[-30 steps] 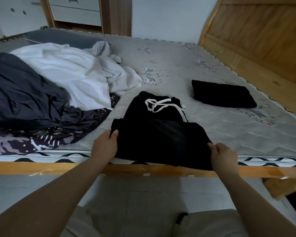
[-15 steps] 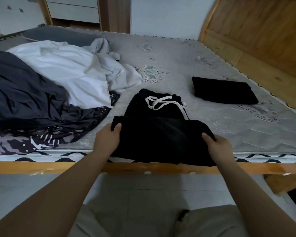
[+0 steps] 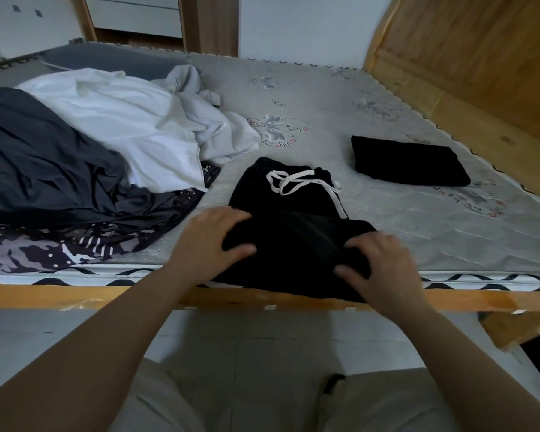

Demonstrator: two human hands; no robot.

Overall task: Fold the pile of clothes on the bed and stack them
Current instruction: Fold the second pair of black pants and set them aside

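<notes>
Black drawstring shorts (image 3: 293,226) at near mattress (image 3: 418,232) edge, half folded, gripped by left hand (image 3: 209,241) and right hand (image 3: 384,266). 1 folded black garment (image 3: 409,162) done, far right; unfolded pile (image 3: 85,163) left.

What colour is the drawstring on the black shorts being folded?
White, on the drawstring against the black shorts; only the head view shows it.

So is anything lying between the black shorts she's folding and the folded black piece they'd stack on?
Nothing visible does. Both hands, left hand and right hand, grip the black shorts at the near edge; only bare mattress separates them from the folded black garment. The unfolded pile lies off to the left.
</notes>
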